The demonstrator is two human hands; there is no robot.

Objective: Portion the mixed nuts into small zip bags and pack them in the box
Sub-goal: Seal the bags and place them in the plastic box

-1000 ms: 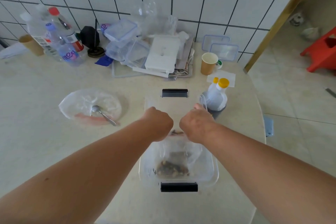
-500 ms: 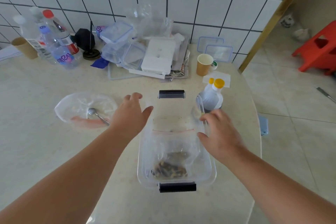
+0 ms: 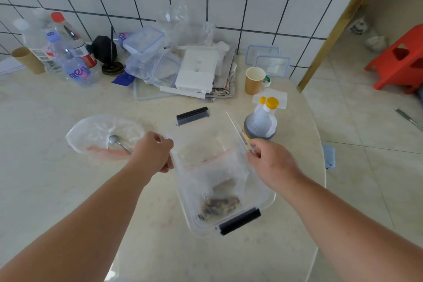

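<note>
My left hand curled its grip around the left rim of the clear plastic box, fingers folded over the edge. My right hand had its grip pinched on the right rim, thumb and fingers clamped against the thin wall near its far end. The box sat on the pale counter, turned at a slant, with a black latch at its near end and another at its far end.

Inside the box lay a zip bag with a red seal line across its top, and the mixed nuts were gathered at the bag's near end, close to the near latch.

To the left of my left hand, a crumpled clear bag rested on the counter with a metal spoon lying in it. Just beyond my right hand stood a bottle of dark liquid with a yellow cap, and farther back a paper cup.
</note>
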